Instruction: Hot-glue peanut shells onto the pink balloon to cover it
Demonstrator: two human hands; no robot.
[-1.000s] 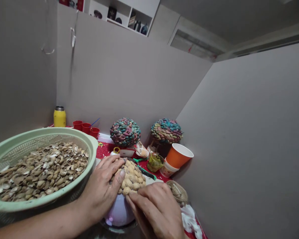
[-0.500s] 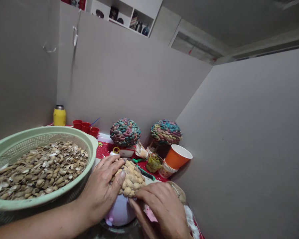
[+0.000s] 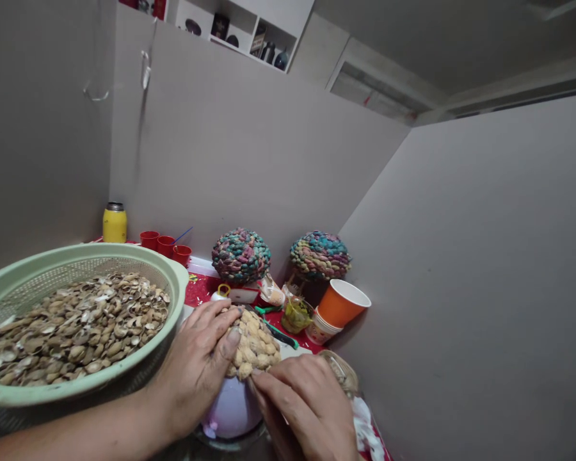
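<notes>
A lilac balloon point(image 3: 234, 410), its pink knot low on the left, carries a dome of tan peanut shells point(image 3: 254, 342) on its upper part. Over the dome's left side my left hand point(image 3: 196, 358) is cupped, thumb and fingers curved against the shells, holding the balloon steady. At the lower right edge of the shells, my right hand point(image 3: 307, 403) has its fingers bent together. Its fingertips touch the lowest shells beside bare balloon; whatever is between them is hidden. The balloon rests on a dark round base, mostly covered by the hands.
A green colander point(image 3: 180, 282) full of shell halves stands left. Behind are a yellow bottle point(image 3: 114, 224), red cups point(image 3: 166, 246) and two painted shell domes point(image 3: 241, 255). To the right are an orange paper cup point(image 3: 342, 304), a plastic cup point(image 3: 296, 315), a small basket point(image 3: 343, 371) and white tissue point(image 3: 367, 429).
My right hand has moved slightly left and down along the shell edge, its fingertips now at the lowest shells. My left hand has stayed in place on the dome.
</notes>
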